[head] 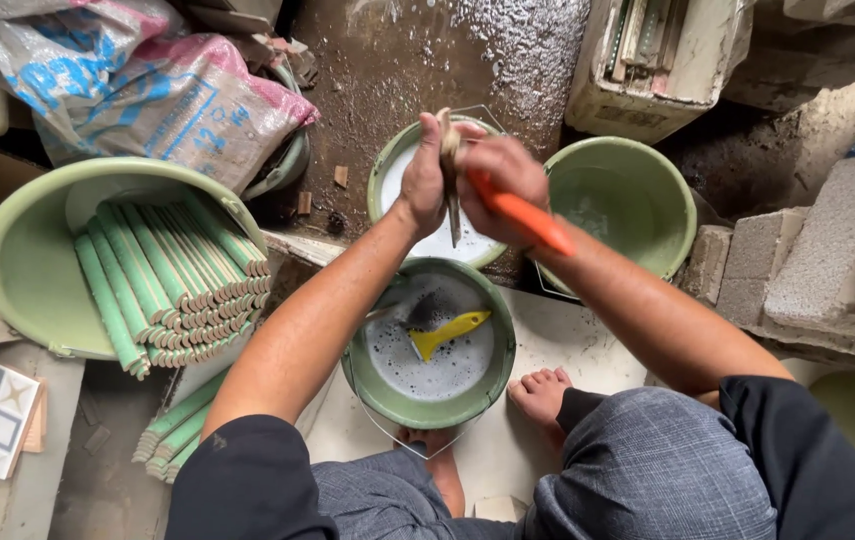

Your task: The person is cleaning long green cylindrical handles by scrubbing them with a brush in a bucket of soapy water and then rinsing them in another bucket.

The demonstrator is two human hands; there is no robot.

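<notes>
Orange-handled tool [522,215] gripped in right hand [502,185] works a strip [450,185] the left hand [425,180] pinches over the far bucket [387,175], catching drips

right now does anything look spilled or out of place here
Yes. A few green trim tiles lie on the floor below the large green basin, apart from the stack inside it. White speckles spatter the wet dark ground above the buckets.

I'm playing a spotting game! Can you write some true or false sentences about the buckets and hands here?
1. The right hand holds an orange-handled tool. True.
2. The big basin holds red balls. False: it holds green strips.
3. A yellow-handled brush lies in the near bucket. True.
4. The left hand is empty. False: it holds a thin strip.
5. The person wears shoes. False: the foot is bare.
</notes>
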